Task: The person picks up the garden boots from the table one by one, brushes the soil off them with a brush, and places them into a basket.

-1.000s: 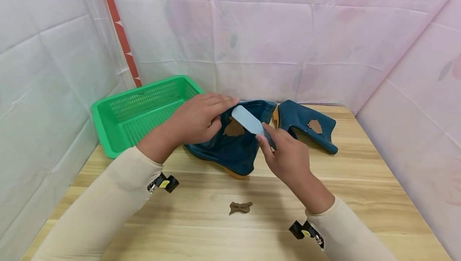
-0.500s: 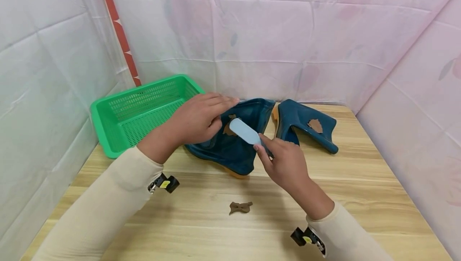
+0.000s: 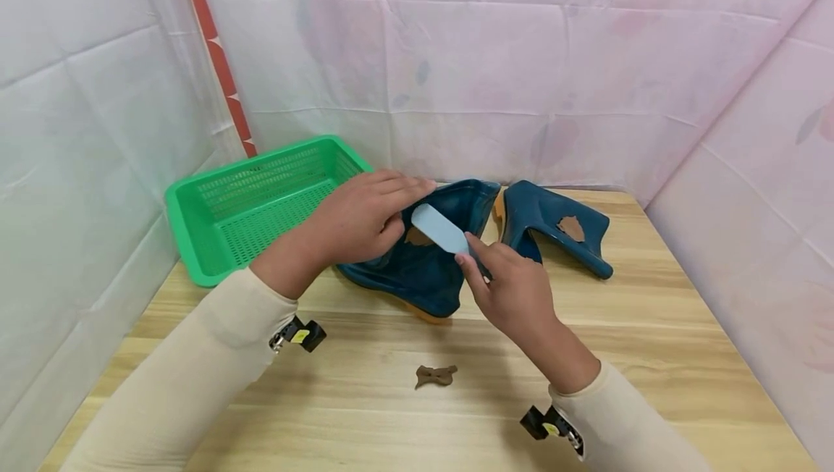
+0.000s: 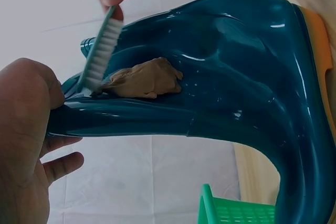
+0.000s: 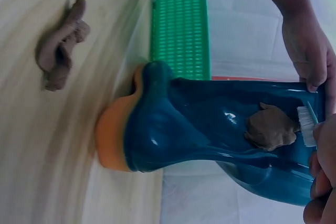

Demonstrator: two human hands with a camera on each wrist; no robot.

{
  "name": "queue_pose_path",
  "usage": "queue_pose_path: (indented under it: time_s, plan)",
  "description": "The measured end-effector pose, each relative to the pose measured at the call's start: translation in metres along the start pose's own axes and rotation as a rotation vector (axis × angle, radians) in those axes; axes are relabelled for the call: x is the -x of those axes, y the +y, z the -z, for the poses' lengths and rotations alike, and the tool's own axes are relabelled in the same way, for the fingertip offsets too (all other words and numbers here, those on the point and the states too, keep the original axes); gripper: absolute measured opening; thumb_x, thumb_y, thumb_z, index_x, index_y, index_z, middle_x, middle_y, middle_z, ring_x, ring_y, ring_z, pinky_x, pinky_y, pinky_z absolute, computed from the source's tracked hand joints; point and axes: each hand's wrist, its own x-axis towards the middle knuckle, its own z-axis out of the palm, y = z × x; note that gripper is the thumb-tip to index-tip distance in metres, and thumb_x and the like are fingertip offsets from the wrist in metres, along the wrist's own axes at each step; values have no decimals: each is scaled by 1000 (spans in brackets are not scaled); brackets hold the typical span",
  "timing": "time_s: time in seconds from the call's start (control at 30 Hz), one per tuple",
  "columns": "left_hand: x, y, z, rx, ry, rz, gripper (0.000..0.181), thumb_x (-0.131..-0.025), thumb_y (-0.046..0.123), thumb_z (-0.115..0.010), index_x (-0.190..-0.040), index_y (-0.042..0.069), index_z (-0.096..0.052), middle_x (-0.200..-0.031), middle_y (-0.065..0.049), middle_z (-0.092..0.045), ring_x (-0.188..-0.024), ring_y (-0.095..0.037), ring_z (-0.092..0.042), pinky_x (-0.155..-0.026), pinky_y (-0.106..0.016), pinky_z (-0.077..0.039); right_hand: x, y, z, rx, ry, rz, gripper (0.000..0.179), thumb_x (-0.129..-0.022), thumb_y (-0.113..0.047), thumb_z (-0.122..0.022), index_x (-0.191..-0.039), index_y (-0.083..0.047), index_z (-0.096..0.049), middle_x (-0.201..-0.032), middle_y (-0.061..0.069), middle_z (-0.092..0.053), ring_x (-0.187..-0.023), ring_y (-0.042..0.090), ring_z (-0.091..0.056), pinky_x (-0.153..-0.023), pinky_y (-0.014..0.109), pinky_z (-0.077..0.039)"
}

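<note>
A dark teal rain boot (image 3: 426, 284) with an orange sole stands on the table. My left hand (image 3: 358, 215) grips its upper edge, the thumb on the near side and the fingers behind, as the left wrist view shows. A brown clay-like patch (image 4: 149, 77) sticks to the shaft. My right hand (image 3: 515, 287) holds a light blue brush (image 3: 439, 228) by its handle. Its white bristles (image 4: 102, 53) touch the boot near the shaft's top, at the patch's edge. In the head view the brush covers part of the patch.
A second teal boot (image 3: 550, 208) stands to the right, bearing another brown patch (image 3: 571, 228). A loose brown lump (image 3: 435, 376) lies on the wooden table (image 3: 365, 414) in front. Behind my left arm is a green basket (image 3: 185, 240). Cloth walls (image 3: 469, 59) enclose the table.
The brush in my right hand has shifted down and left, then slightly back up, over the brown patch. My left hand stays at the boot's edge.
</note>
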Motion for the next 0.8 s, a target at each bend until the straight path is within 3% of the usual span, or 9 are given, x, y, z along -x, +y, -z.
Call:
queue_pose_path:
  time_s: [0.27, 0.53, 0.8]
  plan:
    - [2, 0, -1, 0, 17, -2, 52, -97, 4, -47, -148, 6, -55, -145, -8, -59, -133, -25, -54, -109, -45, -43, 9, 2, -4, 3, -33, 31, 37, -95, -25, -73, -125, -2, -74, -75, 6, -71, -49, 14, -44, -46, 29, -31]
    - [1, 4, -1, 4, 14, 7, 53, -96, 4, -46, -148, 6, -55, -145, -8, -59, -134, -24, -54, -111, -42, -42, 4, 0, 3, -34, 70, 9, 45, -94, -18, -76, -134, 1, -67, -75, 9, -65, -52, 11, -39, -42, 27, -29]
    - [2, 5, -2, -5, 12, 3, 52, -96, 3, -47, -147, 5, -56, -145, -7, -59, -133, -24, -54, -110, -42, -42, 6, 1, -2, -17, -22, -9, 40, -94, -20, -76, -129, -1, -71, -72, 7, -67, -48, 9, -37, -43, 27, -30]
